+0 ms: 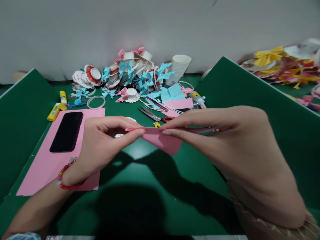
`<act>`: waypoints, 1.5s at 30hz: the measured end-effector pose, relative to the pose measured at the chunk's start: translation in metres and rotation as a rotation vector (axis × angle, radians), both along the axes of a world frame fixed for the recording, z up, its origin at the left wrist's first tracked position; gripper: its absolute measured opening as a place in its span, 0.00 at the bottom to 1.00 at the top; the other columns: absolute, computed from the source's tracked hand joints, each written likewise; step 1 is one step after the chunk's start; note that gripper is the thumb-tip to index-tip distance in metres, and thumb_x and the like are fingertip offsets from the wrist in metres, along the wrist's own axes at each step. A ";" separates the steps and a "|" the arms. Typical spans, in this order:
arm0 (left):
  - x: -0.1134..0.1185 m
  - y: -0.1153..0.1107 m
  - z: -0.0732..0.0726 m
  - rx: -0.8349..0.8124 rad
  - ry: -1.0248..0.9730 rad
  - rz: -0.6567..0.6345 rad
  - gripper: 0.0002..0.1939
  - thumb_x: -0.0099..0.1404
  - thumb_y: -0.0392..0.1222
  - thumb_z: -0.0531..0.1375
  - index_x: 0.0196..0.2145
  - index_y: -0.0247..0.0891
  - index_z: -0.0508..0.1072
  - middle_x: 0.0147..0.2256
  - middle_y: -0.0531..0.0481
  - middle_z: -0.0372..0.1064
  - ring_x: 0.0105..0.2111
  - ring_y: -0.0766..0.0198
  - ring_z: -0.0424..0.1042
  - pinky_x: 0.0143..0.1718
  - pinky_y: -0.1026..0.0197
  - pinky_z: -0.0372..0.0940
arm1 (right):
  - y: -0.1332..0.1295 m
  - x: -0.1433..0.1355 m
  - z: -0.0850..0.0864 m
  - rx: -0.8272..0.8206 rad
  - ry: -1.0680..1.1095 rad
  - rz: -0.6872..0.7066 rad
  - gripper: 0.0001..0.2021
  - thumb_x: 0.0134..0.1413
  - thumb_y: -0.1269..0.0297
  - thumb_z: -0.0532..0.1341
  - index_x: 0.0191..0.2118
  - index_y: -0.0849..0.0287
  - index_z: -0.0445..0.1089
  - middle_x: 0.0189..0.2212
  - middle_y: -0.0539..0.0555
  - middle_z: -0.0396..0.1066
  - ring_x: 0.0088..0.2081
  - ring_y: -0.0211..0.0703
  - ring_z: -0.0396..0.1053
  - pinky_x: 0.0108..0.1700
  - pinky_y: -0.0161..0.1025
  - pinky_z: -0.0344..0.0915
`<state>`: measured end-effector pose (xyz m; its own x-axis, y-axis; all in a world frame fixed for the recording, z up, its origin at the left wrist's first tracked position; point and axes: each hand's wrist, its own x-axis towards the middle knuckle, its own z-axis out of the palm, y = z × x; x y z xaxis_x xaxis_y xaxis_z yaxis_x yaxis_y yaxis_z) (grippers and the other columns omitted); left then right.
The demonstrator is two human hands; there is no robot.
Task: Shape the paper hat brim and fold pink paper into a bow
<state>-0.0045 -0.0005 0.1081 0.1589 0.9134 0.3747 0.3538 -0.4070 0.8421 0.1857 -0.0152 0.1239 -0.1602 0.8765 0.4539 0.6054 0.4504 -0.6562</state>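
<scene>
A piece of pink paper [165,141] is held up above the green table between both hands. My left hand [107,141] pinches its left end between thumb and fingers. With thumb and index finger, my right hand [215,133] grips the same paper along its upper edge, right of the middle. The paper looks folded along that edge, and part of it hangs down toward me. Behind it lie scissors [151,114] with red handles, partly hidden by my right hand. A small yellow piece [157,124] shows just past the paper's edge.
A black phone [67,131] rests on pink sheets [40,166] at left, near glue sticks [53,112] and a tape roll [96,102]. Behind are stacked paper cups [178,68], blue bows [147,80], blue paper [173,93] and a glue bottle [198,99]. Green partitions [250,100] flank both sides.
</scene>
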 end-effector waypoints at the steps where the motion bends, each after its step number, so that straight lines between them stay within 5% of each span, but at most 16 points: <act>1: 0.000 0.000 0.000 0.005 -0.003 -0.001 0.01 0.51 0.36 0.66 0.23 0.38 0.77 0.25 0.52 0.75 0.27 0.66 0.74 0.30 0.66 0.70 | 0.000 0.000 0.000 -0.002 -0.001 0.005 0.04 0.45 0.68 0.65 0.25 0.53 0.77 0.23 0.48 0.76 0.26 0.40 0.73 0.26 0.33 0.67; 18: 0.004 0.002 0.000 -0.133 -0.161 -0.230 0.04 0.52 0.31 0.64 0.26 0.38 0.78 0.27 0.51 0.76 0.29 0.65 0.75 0.29 0.65 0.71 | 0.001 -0.002 0.002 -0.021 -0.080 0.098 0.07 0.50 0.65 0.63 0.25 0.52 0.77 0.23 0.49 0.75 0.23 0.38 0.71 0.25 0.33 0.65; 40: 0.005 0.006 -0.003 -0.420 -0.580 -0.223 0.14 0.43 0.25 0.67 0.14 0.34 0.65 0.20 0.56 0.68 0.24 0.70 0.70 0.29 0.68 0.67 | 0.001 -0.005 0.005 -0.033 -0.076 0.119 0.07 0.46 0.72 0.64 0.22 0.54 0.76 0.21 0.47 0.75 0.22 0.36 0.70 0.25 0.31 0.64; 45: 0.004 0.010 -0.007 -0.418 -0.503 -0.255 0.06 0.50 0.32 0.67 0.21 0.36 0.72 0.26 0.53 0.72 0.29 0.69 0.72 0.33 0.66 0.68 | 0.003 -0.003 0.002 -0.013 -0.090 0.083 0.06 0.47 0.70 0.64 0.23 0.54 0.76 0.22 0.47 0.76 0.23 0.37 0.72 0.26 0.31 0.66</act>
<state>-0.0008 0.0093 0.1007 0.2870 0.9542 0.0845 -0.1832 -0.0319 0.9826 0.1823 -0.0121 0.1261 -0.2723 0.8643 0.4229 0.6231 0.4933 -0.6070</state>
